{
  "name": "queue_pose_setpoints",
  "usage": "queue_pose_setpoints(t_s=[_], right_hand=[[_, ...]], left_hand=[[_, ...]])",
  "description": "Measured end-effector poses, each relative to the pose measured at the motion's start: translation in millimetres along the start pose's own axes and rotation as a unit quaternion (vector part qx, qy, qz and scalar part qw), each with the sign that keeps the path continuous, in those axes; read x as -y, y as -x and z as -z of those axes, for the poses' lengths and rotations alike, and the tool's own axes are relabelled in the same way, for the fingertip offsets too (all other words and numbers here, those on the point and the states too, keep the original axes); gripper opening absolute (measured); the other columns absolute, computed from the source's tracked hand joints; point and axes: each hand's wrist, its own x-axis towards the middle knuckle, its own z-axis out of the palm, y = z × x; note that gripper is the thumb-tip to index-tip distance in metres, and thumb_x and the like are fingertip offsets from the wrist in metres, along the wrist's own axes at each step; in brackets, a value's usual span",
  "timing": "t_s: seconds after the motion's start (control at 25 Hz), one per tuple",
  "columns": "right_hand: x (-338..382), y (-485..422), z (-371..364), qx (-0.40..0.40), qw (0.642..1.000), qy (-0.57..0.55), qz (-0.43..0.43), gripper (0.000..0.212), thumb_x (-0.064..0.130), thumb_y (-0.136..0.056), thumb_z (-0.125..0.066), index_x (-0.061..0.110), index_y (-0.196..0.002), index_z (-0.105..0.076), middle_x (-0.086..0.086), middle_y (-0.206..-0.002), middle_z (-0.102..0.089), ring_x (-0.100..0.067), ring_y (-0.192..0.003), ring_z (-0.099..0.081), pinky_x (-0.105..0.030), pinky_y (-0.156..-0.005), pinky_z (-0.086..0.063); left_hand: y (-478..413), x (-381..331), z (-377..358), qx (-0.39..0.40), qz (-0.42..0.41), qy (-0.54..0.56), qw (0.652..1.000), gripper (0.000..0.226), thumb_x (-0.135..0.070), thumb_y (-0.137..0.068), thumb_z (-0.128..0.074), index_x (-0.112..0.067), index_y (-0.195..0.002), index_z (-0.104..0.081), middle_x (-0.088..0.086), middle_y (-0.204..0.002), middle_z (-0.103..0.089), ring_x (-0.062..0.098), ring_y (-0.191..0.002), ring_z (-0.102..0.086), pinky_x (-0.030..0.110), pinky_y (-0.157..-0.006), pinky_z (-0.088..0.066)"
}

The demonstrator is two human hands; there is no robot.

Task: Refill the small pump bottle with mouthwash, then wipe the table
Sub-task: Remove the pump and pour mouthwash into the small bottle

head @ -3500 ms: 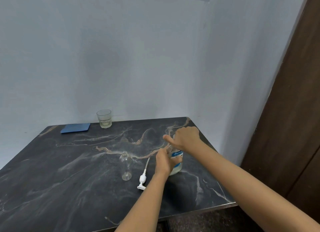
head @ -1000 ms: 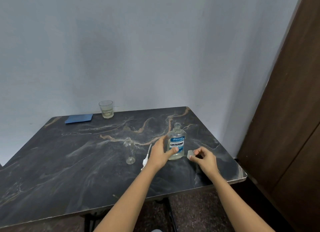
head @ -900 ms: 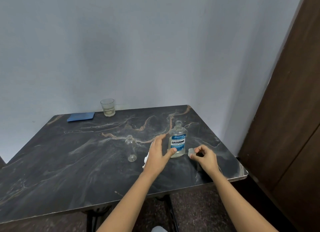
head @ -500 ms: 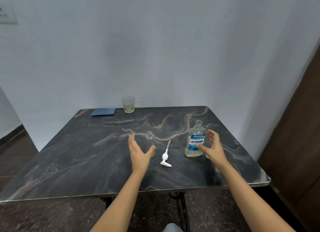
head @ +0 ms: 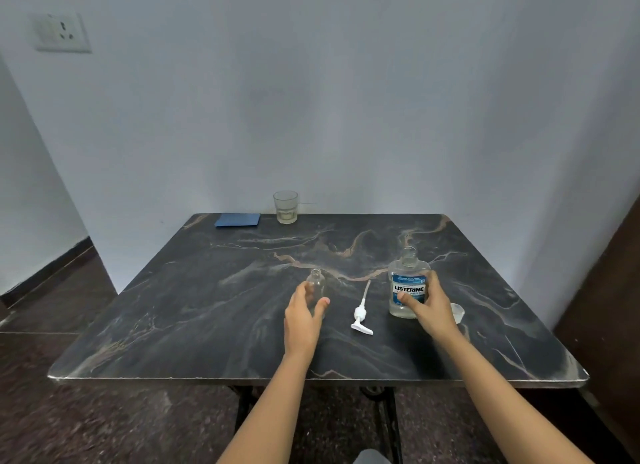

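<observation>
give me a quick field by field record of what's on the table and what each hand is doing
left hand: fingers and thumb round the small pump bottle, upright, neck open
right hand: grips the mouthwash bottle, upright, uncapped
pump head: lying on the table between the two bottles
cap: on the table, partly behind the right hand
glass: at the back edge
blue cloth: flat, left of the glass
pouring: not yet begun

Left hand (head: 301, 320) holds the small pump bottle (head: 316, 279); right hand (head: 429, 307) holds the uncapped mouthwash bottle (head: 408, 273).
</observation>
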Motion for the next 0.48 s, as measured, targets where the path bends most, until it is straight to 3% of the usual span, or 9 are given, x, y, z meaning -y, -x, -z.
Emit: queue_pose_setpoints(t_s=[0.16,0.28,0.48], right_hand=[[22,2,-4,0.062,0.994,0.063,0.058,0.044,0.008,-0.078,-0.074,0.027,-0.111,-0.052,0.007,-0.101,-0.065,-0.012,-0.094,-0.064,-0.033,-0.087,-0.052],[36,2,-14,0.07,0.98,0.149,0.115,0.046,0.018,-0.076,-0.075,0.033,-0.115,-0.056,0.01,-0.106,-0.067,-0.014,-0.096,-0.063,-0.038,-0.087,-0.052],[54,0,-30,0.085,0.944,0.284,0.143,0.044,0.024,-0.076,-0.073,0.037,-0.115,-0.055,0.01,-0.105,-0.066,-0.02,-0.104,-0.055,-0.042,-0.094,-0.042]], left_hand=[[13,14,10,0.019,0.004,0.003,1.0,0.044,-0.017,-0.093,-0.063,-0.018,-0.135,-0.05,-0.005,-0.133,-0.057,0.01,-0.122,-0.053,0.029,-0.104,-0.043],[20,17,11,0.01,0.002,-0.017,1.0,0.041,-0.02,-0.094,-0.061,-0.02,-0.134,-0.051,-0.006,-0.134,-0.058,0.011,-0.125,-0.053,0.032,-0.106,-0.042],[17,20,10,0.016,-0.002,-0.023,1.0,0.043,-0.025,-0.094,-0.061,-0.023,-0.135,-0.05,-0.008,-0.135,-0.057,0.009,-0.125,-0.053,0.033,-0.107,-0.043]])
